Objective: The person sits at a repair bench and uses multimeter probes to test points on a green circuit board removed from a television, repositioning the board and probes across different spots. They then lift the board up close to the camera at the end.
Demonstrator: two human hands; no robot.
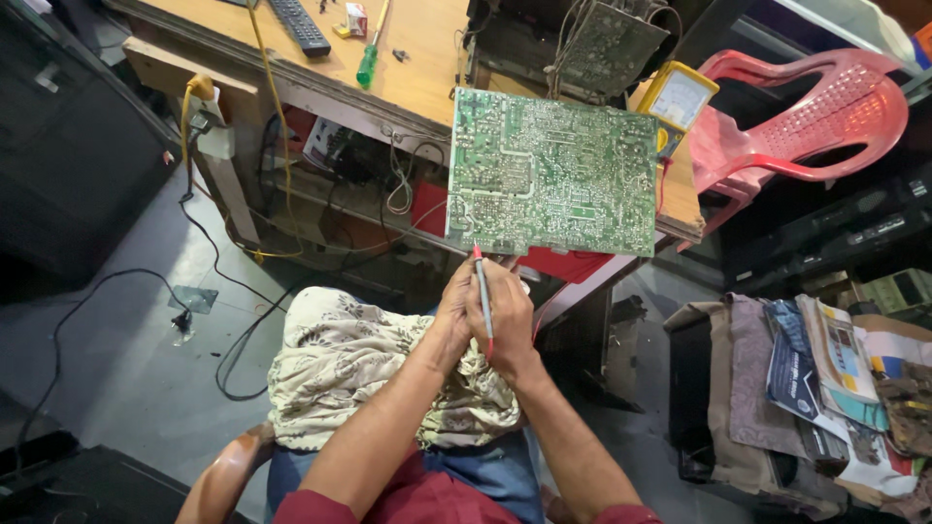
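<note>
A green circuit board [553,175] is held upright in front of me, solder side facing me, its lower edge resting on my fingers. My left hand [449,315] is pressed against my right hand just under the board's bottom left corner and seems to support the board there. My right hand [512,325] grips a thin grey tool with a red tip [482,291], like a meter probe. The tip touches the board's lower edge. A patterned cream cloth [359,369] lies over my lap beneath both hands.
A wooden workbench [417,68] behind the board carries a yellow multimeter [680,97], a green-handled screwdriver [369,60], a black remote [299,24] and another circuit board [607,44]. A red plastic chair [825,116] stands at right. Piled cloth and magazines [825,378] lie lower right. Cables [233,340] trail across the floor.
</note>
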